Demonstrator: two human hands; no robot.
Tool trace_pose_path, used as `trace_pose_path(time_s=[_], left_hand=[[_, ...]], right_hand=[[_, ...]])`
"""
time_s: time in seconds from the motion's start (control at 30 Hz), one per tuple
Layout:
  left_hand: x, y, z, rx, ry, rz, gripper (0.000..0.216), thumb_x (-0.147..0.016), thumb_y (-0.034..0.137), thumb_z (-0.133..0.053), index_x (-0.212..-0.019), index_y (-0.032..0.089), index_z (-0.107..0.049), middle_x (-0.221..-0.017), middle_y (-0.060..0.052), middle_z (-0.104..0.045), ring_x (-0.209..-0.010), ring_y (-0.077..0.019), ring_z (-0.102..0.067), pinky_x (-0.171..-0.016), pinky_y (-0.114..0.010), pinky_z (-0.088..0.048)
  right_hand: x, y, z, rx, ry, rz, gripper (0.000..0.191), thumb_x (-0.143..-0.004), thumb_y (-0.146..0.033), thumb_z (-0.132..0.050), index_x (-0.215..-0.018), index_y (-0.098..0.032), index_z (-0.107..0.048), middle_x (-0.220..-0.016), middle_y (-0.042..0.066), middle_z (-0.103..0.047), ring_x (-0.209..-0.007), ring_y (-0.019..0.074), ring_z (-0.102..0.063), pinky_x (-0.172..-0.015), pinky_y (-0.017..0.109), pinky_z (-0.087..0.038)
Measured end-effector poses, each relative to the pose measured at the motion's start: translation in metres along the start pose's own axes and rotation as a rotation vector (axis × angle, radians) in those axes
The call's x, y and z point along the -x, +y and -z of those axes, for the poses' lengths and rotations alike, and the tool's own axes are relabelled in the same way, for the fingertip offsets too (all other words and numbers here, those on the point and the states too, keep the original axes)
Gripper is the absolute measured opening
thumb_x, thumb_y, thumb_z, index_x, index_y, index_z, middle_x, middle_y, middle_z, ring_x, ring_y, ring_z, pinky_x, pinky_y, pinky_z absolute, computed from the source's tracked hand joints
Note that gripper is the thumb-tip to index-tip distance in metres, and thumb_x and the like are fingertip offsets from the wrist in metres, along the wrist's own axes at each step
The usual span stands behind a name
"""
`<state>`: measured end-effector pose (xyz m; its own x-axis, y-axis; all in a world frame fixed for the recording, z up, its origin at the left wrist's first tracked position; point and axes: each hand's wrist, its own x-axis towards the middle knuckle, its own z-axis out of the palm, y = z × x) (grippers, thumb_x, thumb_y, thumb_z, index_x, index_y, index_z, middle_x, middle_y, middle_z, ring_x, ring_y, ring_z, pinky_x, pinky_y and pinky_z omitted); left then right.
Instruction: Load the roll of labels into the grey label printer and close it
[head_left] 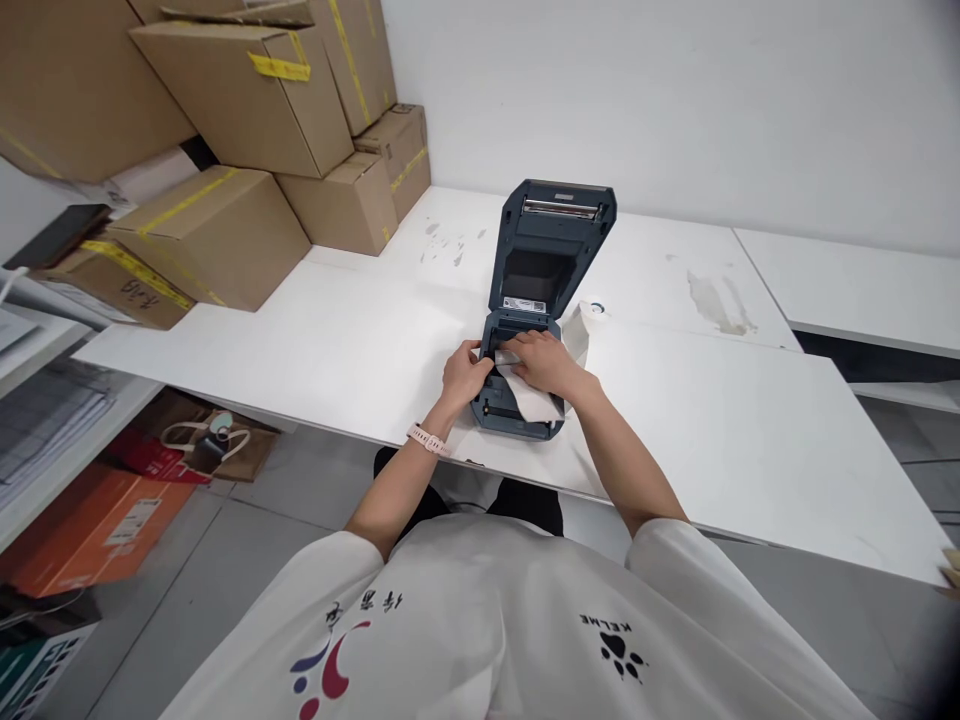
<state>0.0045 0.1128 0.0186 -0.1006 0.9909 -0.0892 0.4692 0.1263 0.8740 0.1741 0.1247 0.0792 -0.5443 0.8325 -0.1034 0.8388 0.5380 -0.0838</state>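
Note:
A dark blue-grey label printer (551, 235) stands on the white table (345, 340) with its lid swung up and open. A white paper strip (534, 400) runs out of its bay over the front edge. My left hand (463, 374), with a pink band on the wrist, grips the printer's left side with curled fingers. My right hand (546, 362) lies on the paper inside the open bay, fingers bent and pressing down. A white paper roll (583, 325) sits just right of the printer.
Several cardboard boxes (225, 230) with yellow tape are stacked at the table's far left. A second white table (855, 290) adjoins on the right. Under the left side are an orange box (82, 535), a paper bag (206, 445) and shelving. A white wall rises behind.

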Motion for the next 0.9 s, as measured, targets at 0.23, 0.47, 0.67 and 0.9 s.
trace_pose_path(time_s=[0.23, 0.47, 0.67, 0.9], left_hand=[[-0.002, -0.002, -0.006, 0.337, -0.118, 0.063, 0.054, -0.077, 0.029, -0.066, -0.128, 0.017, -0.056, -0.134, -0.014, -0.064, -0.112, -0.0226, -0.064, -0.089, -0.031, -0.051], [0.001, 0.005, -0.003, 0.459, -0.142, 0.111, 0.057, -0.073, 0.028, -0.071, -0.127, 0.018, -0.054, -0.137, -0.015, -0.060, -0.114, -0.0247, -0.062, -0.092, -0.035, -0.051], [-0.001, 0.002, -0.005, 0.471, -0.137, 0.098, 0.057, -0.071, 0.026, -0.070, -0.125, 0.017, -0.055, -0.134, -0.014, -0.059, -0.110, -0.0226, -0.061, -0.090, -0.034, -0.051], [-0.002, 0.004, -0.005, 0.473, -0.134, 0.099, 0.056, -0.070, 0.024, -0.070, -0.123, 0.017, -0.055, -0.133, -0.013, -0.060, -0.111, -0.0223, -0.061, -0.093, -0.034, -0.051]], right_hand=[[0.076, -0.027, -0.032, -0.279, 0.420, 0.025, 0.034, -0.103, -0.027, -0.044, -0.121, -0.019, -0.073, -0.128, 0.011, -0.073, -0.118, 0.0308, -0.064, -0.100, 0.049, -0.054], [0.102, -0.058, -0.060, -0.172, 0.533, -0.036, 0.042, -0.104, -0.045, -0.048, -0.132, -0.019, -0.065, -0.145, 0.011, -0.064, -0.132, 0.0305, -0.058, -0.106, 0.049, -0.049], [0.100, -0.063, -0.058, -0.046, 0.423, -0.070, 0.077, -0.092, -0.072, -0.050, -0.148, -0.020, -0.052, -0.156, 0.013, -0.052, -0.128, 0.0366, -0.053, -0.098, 0.052, -0.045], [0.103, -0.060, -0.057, -0.034, 0.388, -0.031, 0.078, -0.091, -0.072, -0.053, -0.150, -0.021, -0.049, -0.161, 0.009, -0.047, -0.134, 0.0356, -0.048, -0.113, 0.057, -0.032]])
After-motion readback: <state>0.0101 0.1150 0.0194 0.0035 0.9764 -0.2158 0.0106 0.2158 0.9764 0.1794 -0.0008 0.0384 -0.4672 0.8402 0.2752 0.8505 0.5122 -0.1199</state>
